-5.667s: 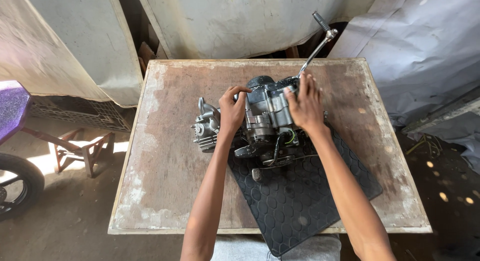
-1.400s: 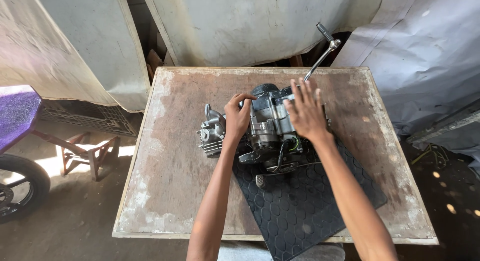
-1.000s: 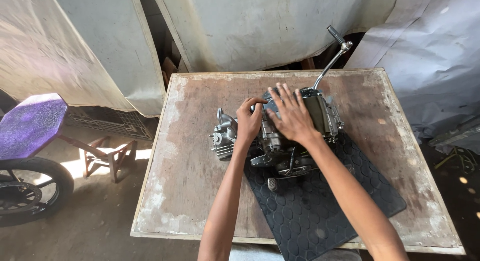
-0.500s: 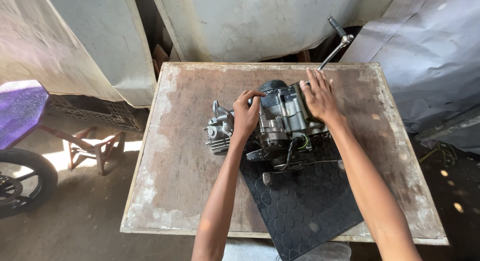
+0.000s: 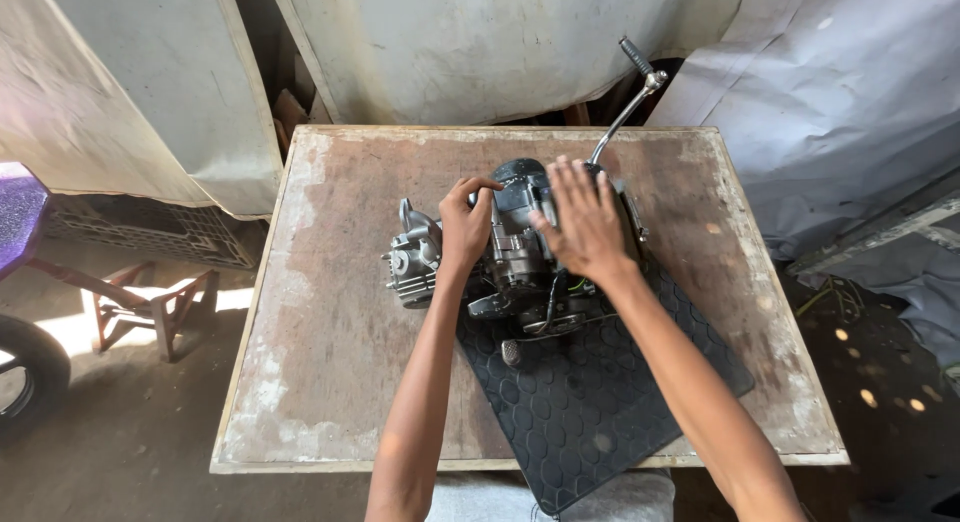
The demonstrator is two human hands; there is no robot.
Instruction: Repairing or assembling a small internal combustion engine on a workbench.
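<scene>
The engine [image 5: 515, 252] sits near the middle of the desk [image 5: 330, 382], half on the black mat [image 5: 590, 402] that hangs over the near edge. The left hand [image 5: 463, 227] grips its finned end, fingers curled and clamped on the casing. The right hand [image 5: 580, 222] lies flat on top, fingers spread apart (pressing, not gripping). The kick lever [image 5: 625, 107] juts toward the far edge. They look to be steadying or turning the engine; shifting it further would call for a firm two-handed hold, since it looks heavy.
</scene>
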